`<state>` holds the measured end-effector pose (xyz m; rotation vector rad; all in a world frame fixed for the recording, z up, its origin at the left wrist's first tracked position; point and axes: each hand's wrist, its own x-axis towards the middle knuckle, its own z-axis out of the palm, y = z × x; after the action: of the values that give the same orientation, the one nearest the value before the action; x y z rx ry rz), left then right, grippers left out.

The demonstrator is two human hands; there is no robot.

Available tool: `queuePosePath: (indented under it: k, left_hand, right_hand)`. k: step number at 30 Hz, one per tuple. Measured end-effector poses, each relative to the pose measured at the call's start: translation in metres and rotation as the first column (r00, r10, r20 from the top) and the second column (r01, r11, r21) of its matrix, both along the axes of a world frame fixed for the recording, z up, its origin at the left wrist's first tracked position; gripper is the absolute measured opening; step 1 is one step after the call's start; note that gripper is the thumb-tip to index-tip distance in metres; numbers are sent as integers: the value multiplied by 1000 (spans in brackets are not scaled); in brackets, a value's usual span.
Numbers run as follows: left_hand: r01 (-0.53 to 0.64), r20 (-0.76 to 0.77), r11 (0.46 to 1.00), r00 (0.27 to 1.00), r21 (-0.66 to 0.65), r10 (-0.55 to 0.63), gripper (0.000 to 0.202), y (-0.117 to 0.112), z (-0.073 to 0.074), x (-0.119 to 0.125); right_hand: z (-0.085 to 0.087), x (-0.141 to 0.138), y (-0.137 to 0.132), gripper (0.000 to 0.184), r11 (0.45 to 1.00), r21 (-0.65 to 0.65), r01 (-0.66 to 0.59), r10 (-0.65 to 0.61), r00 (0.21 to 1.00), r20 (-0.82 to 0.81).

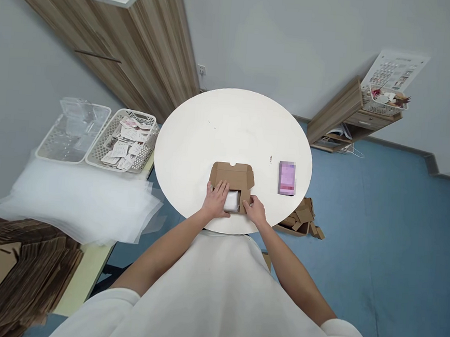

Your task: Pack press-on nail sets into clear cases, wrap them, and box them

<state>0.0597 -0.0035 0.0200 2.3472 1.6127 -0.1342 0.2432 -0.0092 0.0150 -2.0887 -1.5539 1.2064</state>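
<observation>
A small brown cardboard box [232,175] lies near the front edge of the round white table [236,122], its lid folded back away from me. Inside it sits a white wrapped item [231,201], partly covered by my hand. My left hand [215,201] rests with fingers stretched out over the left part of the box and the item. At the box's right side, my right hand [255,210] grips the wall between thumb and fingers. To the right on the table is a purple packet [287,178], its print blurred out.
Left of the table stand a basket of cards [123,142], a basket of clear plastic [74,133], white sheets [78,196] and stacked flat cardboard [25,272]. Cardboard pieces [303,213] fill a box on the floor at right. A small cabinet [338,112] stands against the wall.
</observation>
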Motion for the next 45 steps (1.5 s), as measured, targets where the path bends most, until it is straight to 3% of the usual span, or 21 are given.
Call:
queuePosePath:
  k: [7, 19, 23, 26, 28, 36, 42, 45]
  left_hand:
    - [-14, 28, 999, 1000, 34, 13, 114, -2, -4, -3]
    - [51, 52, 998, 997, -49, -48, 125, 2, -3, -14]
    - [51, 73, 997, 996, -61, -46, 127, 0, -2, -14]
    - [21, 84, 998, 996, -62, -16, 127, -2, -4, -11]
    - [10, 97, 998, 995, -62, -4, 127, -3, -6, -10]
    - [19, 178, 999, 984, -48, -11, 128, -1, -12, -10]
    - [114, 248, 993, 963, -17, -106, 124, 6, -13, -19]
    - [95, 257, 995, 962, 12, -95, 121, 6, -11, -22]
  right_hand:
    - [3, 1, 7, 30, 998, -15, -56, 57, 994, 91]
    - [-1, 27, 38, 21, 979, -113, -172, 168, 985, -39]
    - [3, 15, 37, 19, 977, -145, -154, 172, 979, 113]
    - [1, 1, 28, 23, 987, -71, -142, 158, 936, 313]
    - [-2, -4, 22, 25, 988, -26, -153, 152, 924, 352]
    - [-14, 2, 17, 24, 974, 115, -196, 166, 960, 226]
    - [-11, 6, 33, 51, 971, 21, -238, 236, 969, 74]
    - [-10, 7, 38, 44, 964, 8, -267, 267, 964, 15]
